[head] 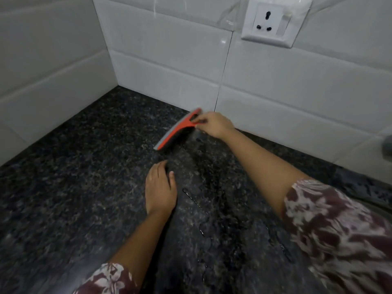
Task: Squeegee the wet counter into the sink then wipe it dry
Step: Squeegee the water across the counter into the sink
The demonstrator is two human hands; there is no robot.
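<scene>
An orange squeegee (177, 130) with a grey blade rests its blade on the dark speckled granite counter (84, 177), close to the back wall. My right hand (214, 125) grips its handle from the right. My left hand (160, 187) lies flat on the counter in front of the squeegee, fingers together, holding nothing. Thin streaks and beads of water (197, 204) run across the counter to the right of my left hand, toward the near edge. No sink shows in this view.
White tiled walls (169, 60) meet in a corner at the back left. A white wall socket with a switch (273, 21) sits high on the back wall. A grey object (387, 148) shows partly at the right edge.
</scene>
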